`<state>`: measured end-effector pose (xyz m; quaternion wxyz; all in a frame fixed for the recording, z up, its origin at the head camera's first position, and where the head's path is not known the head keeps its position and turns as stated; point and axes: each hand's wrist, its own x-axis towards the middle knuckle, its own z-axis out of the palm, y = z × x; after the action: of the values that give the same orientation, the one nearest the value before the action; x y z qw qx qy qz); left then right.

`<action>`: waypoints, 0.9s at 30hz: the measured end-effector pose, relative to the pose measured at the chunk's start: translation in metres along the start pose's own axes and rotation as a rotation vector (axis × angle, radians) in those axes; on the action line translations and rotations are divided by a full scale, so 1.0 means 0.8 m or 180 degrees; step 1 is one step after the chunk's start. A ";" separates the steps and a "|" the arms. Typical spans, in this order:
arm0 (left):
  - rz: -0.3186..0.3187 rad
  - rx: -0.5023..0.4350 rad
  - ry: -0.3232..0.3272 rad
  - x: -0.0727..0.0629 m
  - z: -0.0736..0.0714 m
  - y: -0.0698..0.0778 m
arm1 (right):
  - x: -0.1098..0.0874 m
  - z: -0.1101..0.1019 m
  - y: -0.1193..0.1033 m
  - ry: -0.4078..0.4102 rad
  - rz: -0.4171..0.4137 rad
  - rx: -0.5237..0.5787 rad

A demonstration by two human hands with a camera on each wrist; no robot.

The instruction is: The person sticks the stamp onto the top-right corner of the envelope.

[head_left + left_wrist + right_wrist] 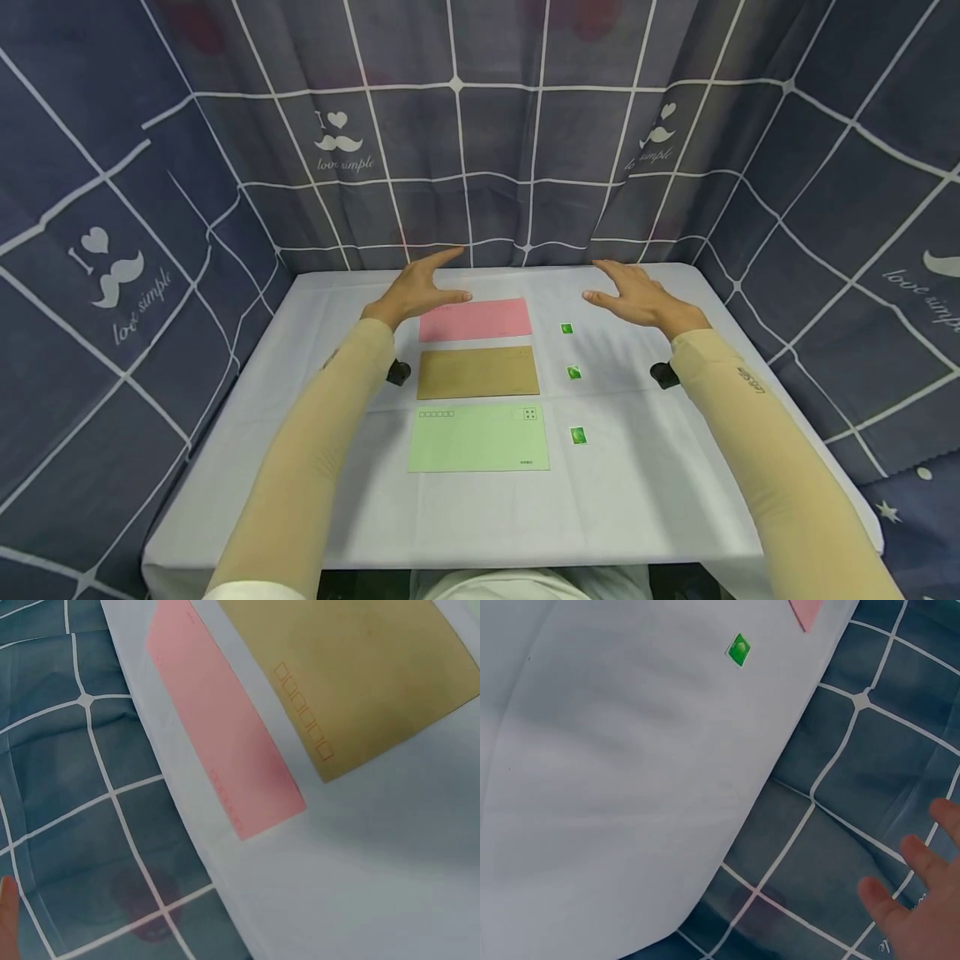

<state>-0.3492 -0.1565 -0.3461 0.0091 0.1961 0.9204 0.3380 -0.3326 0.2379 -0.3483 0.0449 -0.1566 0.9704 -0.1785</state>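
Observation:
My left hand [417, 290] hovers over the table by the left end of a pink envelope [480, 320], fingers extended, thumb apart, holding nothing. My right hand [636, 293] is held up to the right of the topmost green stamp [567, 328], fingers spread and nothing in them. Below the pink envelope lies a brown envelope [478, 372], and nearest the body a light green envelope [478, 438]. Beside these lie a middle stamp [573, 372] and a lower stamp [578, 436]. The right wrist view shows spread fingers [922, 862] at its edge.
A white cloth [480, 521] covers the table. Dark blue checked curtains [495, 133] stand along the back and both sides. Black wrist cameras sit under both wrists. The person's lap [517, 585] is at the front edge.

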 end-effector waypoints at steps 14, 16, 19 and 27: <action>0.0023 -0.0374 0.0160 -0.009 0.011 -0.011 | -0.006 0.011 0.012 -0.0016 -0.0117 0.0293; 0.0032 -0.0383 0.0185 -0.009 0.013 -0.011 | -0.007 0.011 0.014 -0.0009 -0.0112 0.0308; 0.0048 -0.0410 0.0212 -0.011 0.015 -0.011 | -0.008 0.012 0.014 -0.0003 -0.0110 0.0334; 0.0109 -0.0569 0.0260 -0.013 0.019 -0.012 | -0.014 0.016 0.015 -0.0065 -0.0106 0.0393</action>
<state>-0.3405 -0.1574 -0.3653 -0.0167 0.1963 0.8827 0.4267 -0.3237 0.2476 -0.3637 0.0614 -0.1715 0.9542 -0.2371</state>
